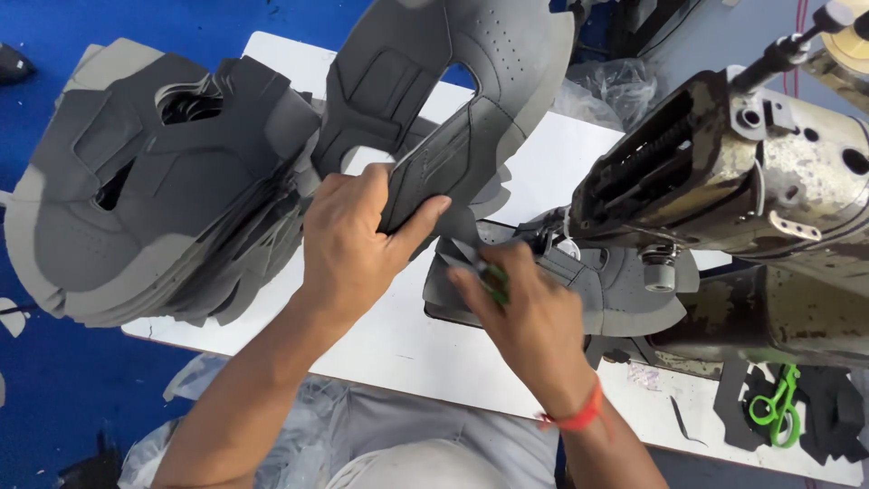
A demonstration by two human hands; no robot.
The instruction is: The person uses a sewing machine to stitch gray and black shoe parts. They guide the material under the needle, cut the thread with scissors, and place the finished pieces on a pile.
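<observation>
Grey shoe upper [453,109] hides behind both hands [362,240], top cropped.

Two bare forearms reach up from the bottom of the frame, with no sleeves showing and no gloves or rings visible on either hand. The right hand [534,317] has a thin red-orange band [579,417] around its wrist. The left hand [348,240] wears nothing at the wrist, and pale grey clothing shows at the bottom centre.

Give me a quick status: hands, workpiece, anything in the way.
Left hand grips grey shoe upper. Right hand holds green snips at its edge. Sewing machine close right.
</observation>
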